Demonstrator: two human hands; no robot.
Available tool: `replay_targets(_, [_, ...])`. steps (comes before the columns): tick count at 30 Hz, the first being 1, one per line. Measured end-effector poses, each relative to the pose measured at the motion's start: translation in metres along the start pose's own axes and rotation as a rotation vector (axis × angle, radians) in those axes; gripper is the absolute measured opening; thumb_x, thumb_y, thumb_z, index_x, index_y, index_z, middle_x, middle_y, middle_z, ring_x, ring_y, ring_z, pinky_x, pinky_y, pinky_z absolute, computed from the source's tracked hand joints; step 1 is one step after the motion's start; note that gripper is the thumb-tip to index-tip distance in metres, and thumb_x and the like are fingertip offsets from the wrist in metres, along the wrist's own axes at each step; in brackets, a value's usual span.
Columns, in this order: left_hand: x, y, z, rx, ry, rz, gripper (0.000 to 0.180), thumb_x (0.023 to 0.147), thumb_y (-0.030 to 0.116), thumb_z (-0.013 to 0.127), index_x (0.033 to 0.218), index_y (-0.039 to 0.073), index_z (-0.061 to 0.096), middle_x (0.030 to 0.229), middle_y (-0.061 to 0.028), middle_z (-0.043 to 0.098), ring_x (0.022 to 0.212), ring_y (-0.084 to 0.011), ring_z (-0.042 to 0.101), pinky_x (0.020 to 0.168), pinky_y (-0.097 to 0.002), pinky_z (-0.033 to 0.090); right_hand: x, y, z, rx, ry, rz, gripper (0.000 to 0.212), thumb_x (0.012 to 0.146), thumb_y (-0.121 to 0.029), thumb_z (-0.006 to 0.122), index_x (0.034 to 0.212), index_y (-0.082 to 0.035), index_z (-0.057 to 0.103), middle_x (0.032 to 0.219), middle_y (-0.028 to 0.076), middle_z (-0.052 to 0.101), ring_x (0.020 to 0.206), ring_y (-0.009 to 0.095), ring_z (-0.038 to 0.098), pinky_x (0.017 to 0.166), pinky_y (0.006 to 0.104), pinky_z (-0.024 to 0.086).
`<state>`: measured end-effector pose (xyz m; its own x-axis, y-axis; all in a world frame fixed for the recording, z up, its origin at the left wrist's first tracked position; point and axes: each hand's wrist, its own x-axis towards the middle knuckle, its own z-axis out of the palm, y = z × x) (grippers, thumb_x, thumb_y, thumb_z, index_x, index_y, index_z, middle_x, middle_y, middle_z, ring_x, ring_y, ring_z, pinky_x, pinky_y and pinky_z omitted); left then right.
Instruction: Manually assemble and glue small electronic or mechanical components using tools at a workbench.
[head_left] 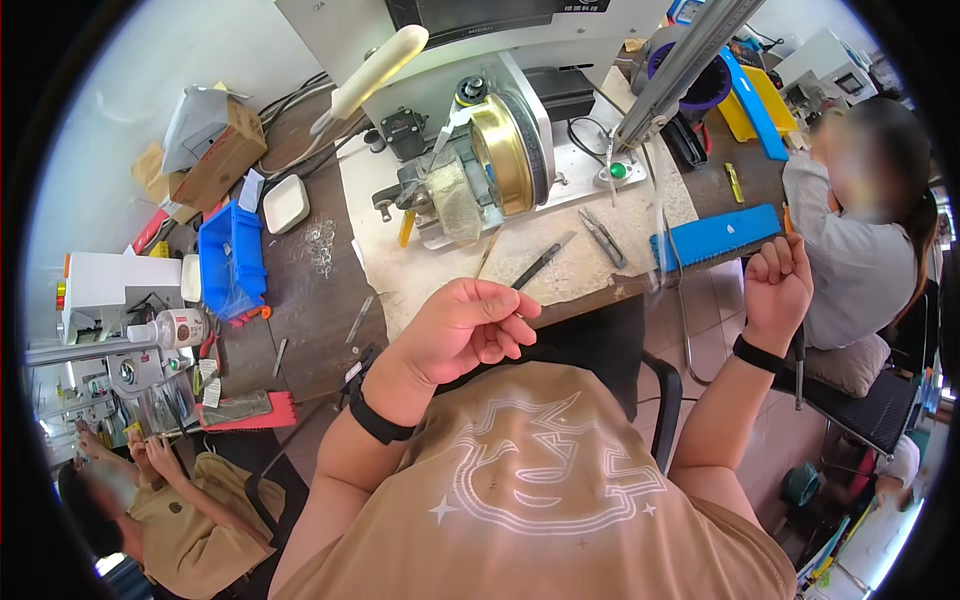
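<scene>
My left hand (470,322) is raised in front of my chest near the bench edge. Its thumb and forefinger are pinched together and the other fingers curl loosely; anything between them is too small to make out. A black-handled craft knife (540,265) lies on the worn mat just beyond it, with metal tweezers (602,238) to the right. My right hand (778,283) is lifted far to the right, fingers curled and the forefinger bent against the thumb. What it holds, if anything, cannot be seen. A thin dark rod (799,372) shows below its wrist.
A winding machine with a brass-coloured wheel (503,155) stands ahead on the mat (400,275). A blue pad (722,236) lies at right, a blue bin (232,258) at left. One co-worker (850,240) sits at right, another (190,510) at lower left.
</scene>
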<state>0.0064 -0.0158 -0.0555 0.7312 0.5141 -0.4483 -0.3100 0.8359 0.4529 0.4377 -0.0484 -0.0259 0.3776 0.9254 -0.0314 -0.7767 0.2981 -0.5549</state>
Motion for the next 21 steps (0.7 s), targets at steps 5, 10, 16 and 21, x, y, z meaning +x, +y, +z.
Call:
replay_targets(5, [0.001, 0.0, -0.001, 0.01, 0.026, -0.001, 0.029, 0.104, 0.019, 0.059, 0.107, -0.007, 0.069, 0.083, -0.0174, 0.076, 0.064, -0.02, 0.074, 0.048, -0.0229, 0.05, 0.007, 0.003, -0.012, -0.042, 0.038, 0.007, 0.013, 0.108, -0.016, 0.047, 0.104, -0.006, 0.054, 0.07, -0.002, 0.034, 0.058, 0.009, 0.028, 0.053, 0.0268, 0.026])
replay_targets(10, [0.003, 0.0, -0.002, 0.02, 0.027, 0.004, 0.029, 0.104, 0.02, 0.058, 0.107, -0.007, 0.069, 0.083, -0.0177, 0.076, 0.065, -0.0197, 0.074, 0.048, -0.0225, 0.05, 0.02, 0.004, -0.019, -0.211, 0.147, -0.056, 0.014, 0.109, -0.018, 0.047, 0.107, -0.006, 0.054, 0.071, -0.002, 0.036, 0.059, 0.009, 0.031, 0.054, 0.0267, 0.028])
replay_targets(16, [0.003, 0.0, -0.001, 0.111, 0.045, 0.05, 0.028, 0.103, 0.02, 0.061, 0.106, -0.006, 0.07, 0.083, -0.016, 0.076, 0.065, -0.0184, 0.073, 0.05, -0.0222, 0.051, 0.041, 0.013, -0.035, -1.299, 0.339, -0.122, 0.021, 0.105, -0.022, 0.055, 0.101, -0.002, 0.061, 0.075, 0.001, 0.056, 0.061, 0.011, 0.052, 0.056, 0.0259, 0.043])
replay_targets(21, [-0.005, 0.004, 0.016, 0.322, 0.144, 0.162, 0.025, 0.101, 0.019, 0.064, 0.104, -0.004, 0.07, 0.08, -0.0119, 0.074, 0.064, -0.016, 0.07, 0.053, -0.022, 0.052, 0.004, 0.013, 0.025, -2.019, 0.124, 0.031, 0.03, 0.101, -0.022, 0.06, 0.09, 0.003, 0.07, 0.067, 0.002, 0.063, 0.06, 0.012, 0.06, 0.057, 0.0283, 0.047])
